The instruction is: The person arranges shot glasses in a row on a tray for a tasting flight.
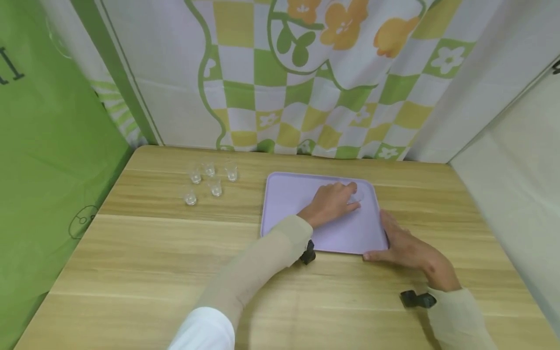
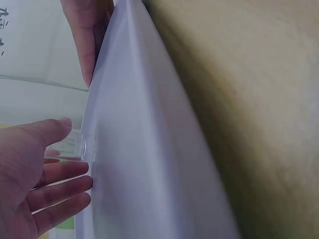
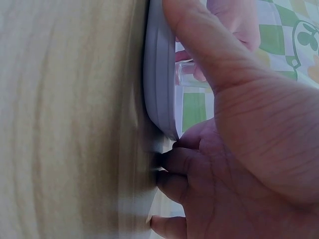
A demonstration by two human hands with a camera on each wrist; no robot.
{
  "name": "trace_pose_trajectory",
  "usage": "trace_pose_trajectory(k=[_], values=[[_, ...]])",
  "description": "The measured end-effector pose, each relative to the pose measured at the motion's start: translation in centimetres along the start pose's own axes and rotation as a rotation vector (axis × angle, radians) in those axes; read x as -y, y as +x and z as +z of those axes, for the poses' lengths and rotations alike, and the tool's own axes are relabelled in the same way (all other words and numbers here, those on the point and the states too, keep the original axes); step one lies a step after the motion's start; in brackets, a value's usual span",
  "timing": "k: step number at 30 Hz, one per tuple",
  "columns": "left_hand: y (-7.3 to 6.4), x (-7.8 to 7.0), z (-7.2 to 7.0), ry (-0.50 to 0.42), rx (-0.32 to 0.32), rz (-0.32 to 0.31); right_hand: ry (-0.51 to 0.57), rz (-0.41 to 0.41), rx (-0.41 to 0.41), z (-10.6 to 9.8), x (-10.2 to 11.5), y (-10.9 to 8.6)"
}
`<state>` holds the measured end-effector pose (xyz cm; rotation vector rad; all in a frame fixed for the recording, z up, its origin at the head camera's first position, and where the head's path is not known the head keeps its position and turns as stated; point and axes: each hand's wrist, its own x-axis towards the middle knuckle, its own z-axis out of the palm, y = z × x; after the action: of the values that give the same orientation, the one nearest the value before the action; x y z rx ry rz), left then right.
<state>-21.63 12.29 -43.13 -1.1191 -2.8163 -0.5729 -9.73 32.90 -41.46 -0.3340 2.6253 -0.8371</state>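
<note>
A lilac rectangular tray [image 1: 288, 194] lies on the wooden table. Over its far right part, my left hand [image 1: 331, 201] pinches a small clear shot glass [image 2: 72, 148] between thumb and forefinger. The glass stands upright, its base at the tray's surface; the other fingers are spread beside it. At the tray's near right corner, my right hand [image 1: 404, 245] holds the tray, with the thumb along the front edge and the fingers at the right side. Close up in the right wrist view, the fingertips [image 3: 172, 186] are down at the table beside the tray wall.
Several more clear shot glasses [image 1: 216, 187] stand in a loose group on the table [image 1: 153, 262], left of the tray. A checked, flowered curtain [image 1: 302, 97] hangs behind the table's far edge. Green cloth [image 1: 52, 146] hangs at the left.
</note>
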Motion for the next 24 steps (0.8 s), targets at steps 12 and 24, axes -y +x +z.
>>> trace_pose_trajectory(k=[12,24], values=[[-0.01,-0.40,0.00,0.030,0.031,-0.030,0.006,-0.007,0.003,-0.01,0.06,-0.05],[-0.13,-0.56,-0.06,-0.013,0.057,-0.066,0.000,0.018,0.015,-0.05,0.14,-0.07]])
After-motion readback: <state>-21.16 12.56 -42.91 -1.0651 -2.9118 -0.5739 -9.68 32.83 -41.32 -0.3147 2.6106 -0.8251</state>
